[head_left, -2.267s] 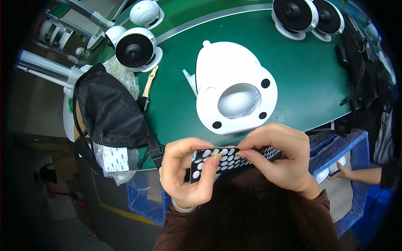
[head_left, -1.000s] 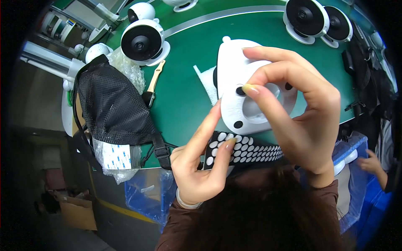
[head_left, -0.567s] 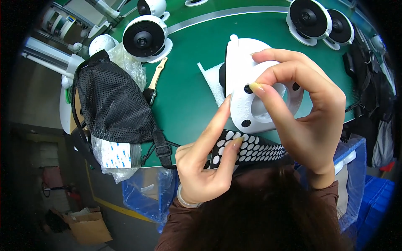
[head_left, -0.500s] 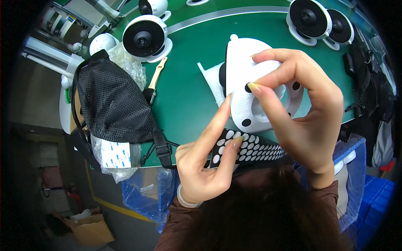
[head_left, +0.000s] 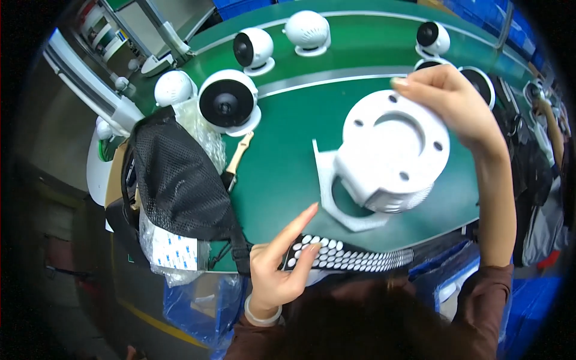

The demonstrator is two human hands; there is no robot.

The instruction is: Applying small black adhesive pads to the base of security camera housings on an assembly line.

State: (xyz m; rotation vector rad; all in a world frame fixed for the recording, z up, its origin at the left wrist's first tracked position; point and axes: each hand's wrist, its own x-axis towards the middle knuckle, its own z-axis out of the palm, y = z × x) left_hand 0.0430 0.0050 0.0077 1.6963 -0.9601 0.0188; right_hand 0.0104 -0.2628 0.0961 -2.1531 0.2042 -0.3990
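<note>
My right hand (head_left: 459,102) grips the rim of a white rounded device (head_left: 360,159), tilted so its ring-shaped base (head_left: 435,123) faces up. Several small dark round pads (head_left: 438,146) sit around that ring, spaced apart. Beneath the device is a white foam piece (head_left: 327,183) with a curved cutout, lying on the green table. At the near edge, my left hand (head_left: 279,279) pinches a black strip of round white stickers (head_left: 360,259) between thumb and fingers, its index finger stretched out. The strip trails to the right along the table edge.
On the left lie a black mesh bag (head_left: 180,180), bubble wrap (head_left: 201,129) and a wooden-handled brush (head_left: 241,150). A white device with a black face (head_left: 227,102) stands behind them, with several similar ones farther back. Blue plastic bins (head_left: 453,282) stand below the near edge.
My right hand has moved from pinching at a pad to gripping the device's rim. The device has turned base-up and shifted right. My left hand keeps the sticker strip. The view has shifted.
</note>
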